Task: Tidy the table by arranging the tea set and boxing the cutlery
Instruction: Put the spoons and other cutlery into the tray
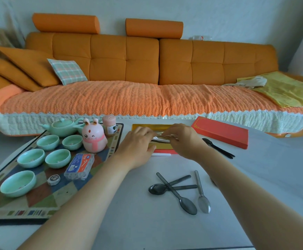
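Nearest the person, four dark plastic spoons [179, 192] lay loose and partly crossed on the pale table [129, 213], and a black fork [217, 147] lay apart further back on the right, so the boxing of the cutlery looked only partly done. On the patterned mat [38, 204] to the left the green cups [44, 157] and, behind them, the teapot [63, 128] already stood grouped, among a toothpick box [79, 166] and a pink rabbit figure [93, 138]. Beyond the spoons both hands met over the open gold-lined box [147, 126]: the left hand [138, 145] rested on its near edge with fingers curled together, seemingly steadying it, while the right hand [181, 138] had its fingertips pinched on pale, thin pieces lying in the tray, perhaps wrapped cutlery, though I could not tell exactly. The step in hand seemed to be seating those pieces. Next would likely come gathering the loose spoons and fork, laying them lengthwise so nothing stood proud, then fetching the red lid [221, 132], which lay just right of the box.
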A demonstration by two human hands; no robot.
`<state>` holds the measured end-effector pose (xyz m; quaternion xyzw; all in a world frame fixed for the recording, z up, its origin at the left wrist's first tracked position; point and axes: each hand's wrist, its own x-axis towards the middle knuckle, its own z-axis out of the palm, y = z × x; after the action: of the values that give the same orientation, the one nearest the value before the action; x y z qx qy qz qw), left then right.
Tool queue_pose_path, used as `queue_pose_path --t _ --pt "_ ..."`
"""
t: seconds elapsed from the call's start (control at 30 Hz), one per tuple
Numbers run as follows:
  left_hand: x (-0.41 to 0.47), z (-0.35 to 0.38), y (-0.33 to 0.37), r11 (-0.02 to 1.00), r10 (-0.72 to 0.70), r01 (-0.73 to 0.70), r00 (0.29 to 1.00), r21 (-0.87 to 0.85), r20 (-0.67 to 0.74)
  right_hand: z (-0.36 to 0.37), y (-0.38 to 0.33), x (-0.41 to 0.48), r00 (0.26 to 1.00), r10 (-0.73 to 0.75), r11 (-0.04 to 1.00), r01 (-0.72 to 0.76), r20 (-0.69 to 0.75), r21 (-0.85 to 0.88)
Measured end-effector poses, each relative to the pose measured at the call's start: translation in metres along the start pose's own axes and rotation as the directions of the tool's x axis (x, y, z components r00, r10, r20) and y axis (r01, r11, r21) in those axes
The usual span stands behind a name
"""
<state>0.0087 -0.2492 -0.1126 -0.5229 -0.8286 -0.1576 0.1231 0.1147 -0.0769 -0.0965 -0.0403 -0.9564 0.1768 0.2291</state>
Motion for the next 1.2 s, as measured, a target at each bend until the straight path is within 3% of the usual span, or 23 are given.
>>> queue_pose_path --t 0.07,0.17,0.3,0.4,0.57,0.77,0.9,0.97,1.1,1.2 --pt "-0.003 -0.005 0.008 0.999 0.032 -0.032 0.999 -0.013 -0.045 -0.008 -0.008 -0.005 1.0 -0.027 1.0 0.027 -0.011 0.007" --pt "-0.011 -0.013 0.019 0.996 -0.001 0.004 1.0 -0.088 0.03 -0.02 -0.026 -0.016 0.976 0.042 0.996 -0.057 0.213 0.066" --pt "-0.022 -0.019 0.031 0.985 -0.048 0.091 0.961 -0.146 0.271 -0.029 -0.04 -0.032 0.837 0.107 0.994 -0.087 0.537 -0.063" --pt "-0.029 -0.021 0.035 0.96 -0.069 0.166 0.922 -0.227 0.38 -0.029 -0.044 -0.042 0.758 0.146 0.989 -0.121 0.636 -0.082" --pt "-0.035 -0.02 0.036 0.932 -0.079 0.236 0.874 -0.276 0.479 -0.019 -0.043 -0.047 0.762 0.176 0.983 -0.175 0.624 -0.064" --pt "-0.038 -0.022 0.034 0.907 -0.069 0.251 0.881 -0.338 0.468 -0.014 -0.04 -0.047 0.785 0.206 0.967 -0.254 0.584 0.001" --pt "-0.035 -0.031 0.025 0.836 -0.123 0.314 0.907 -0.451 0.403 -0.023 -0.035 -0.042 0.827 0.207 0.933 -0.327 0.522 0.148" --pt "-0.033 -0.036 0.017 0.768 -0.184 0.365 0.913 -0.526 0.364 -0.029 -0.029 -0.039 0.859 0.213 0.864 -0.388 0.466 0.321" --pt "-0.031 -0.035 0.005 0.608 -0.336 0.456 0.889 -0.65 0.31 -0.038 -0.021 -0.035 0.882 0.269 0.467 -0.471 0.387 0.748" --pt "-0.027 -0.031 0.01 0.455 -0.39 0.491 0.86 -0.743 0.329 -0.033 -0.024 -0.031 0.892 0.264 0.254 -0.432 0.368 0.865"
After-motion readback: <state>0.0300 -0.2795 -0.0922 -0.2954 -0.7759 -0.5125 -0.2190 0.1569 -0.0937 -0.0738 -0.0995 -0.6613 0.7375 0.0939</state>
